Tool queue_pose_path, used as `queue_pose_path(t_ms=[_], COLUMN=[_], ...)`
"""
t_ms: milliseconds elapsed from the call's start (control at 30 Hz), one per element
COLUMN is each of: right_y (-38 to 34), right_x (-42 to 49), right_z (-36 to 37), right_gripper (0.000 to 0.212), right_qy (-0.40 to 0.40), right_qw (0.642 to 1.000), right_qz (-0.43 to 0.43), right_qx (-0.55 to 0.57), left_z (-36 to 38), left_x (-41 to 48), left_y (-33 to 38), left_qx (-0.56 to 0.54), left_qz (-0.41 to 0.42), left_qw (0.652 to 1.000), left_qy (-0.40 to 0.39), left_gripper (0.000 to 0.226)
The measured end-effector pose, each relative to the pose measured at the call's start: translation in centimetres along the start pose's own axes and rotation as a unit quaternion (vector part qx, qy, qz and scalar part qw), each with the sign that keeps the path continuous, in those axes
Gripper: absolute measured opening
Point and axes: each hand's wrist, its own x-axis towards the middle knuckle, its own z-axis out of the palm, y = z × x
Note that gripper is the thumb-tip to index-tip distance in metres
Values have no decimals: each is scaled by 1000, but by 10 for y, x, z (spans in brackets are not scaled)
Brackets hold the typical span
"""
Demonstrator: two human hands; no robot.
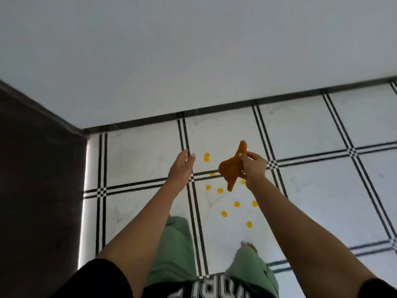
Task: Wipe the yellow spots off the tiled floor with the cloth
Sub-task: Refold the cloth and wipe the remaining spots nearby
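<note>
Both arms stretched forward, mid-frame. Right hand (pixel 254 168) pinches the orange cloth (pixel 233 168) in the air above the yellow spots (pixel 224 214) on the tiled floor (pixel 322 190). Left hand (pixel 181 166) open, fingers straight, holding nothing. White lettering on shirt (pixel 212 288), bottom edge: unreadable.

Soft orange cloth (pixel 231 168) (matt) above glossy tiled floor (pixel 311 136).

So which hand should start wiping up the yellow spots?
Probably the right hand: it grips the orange cloth and hangs above the yellow spots on the tiled floor. The left hand is open and holds nothing.
</note>
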Motion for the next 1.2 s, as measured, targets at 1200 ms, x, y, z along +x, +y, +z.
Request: queue_pose_path(t_ms=[1200], right_y=[364], right_x=[600], right_z=[284], right_gripper=[67], right_qy=[91], right_qw=[771], right_qz=[-263], right_qx=[-572], left_z=[132], left_x=[646], left_y=[-404], left_qx=[573], left_qz=[374], left_qw=[726], left_qy=[-64], left_gripper=[62])
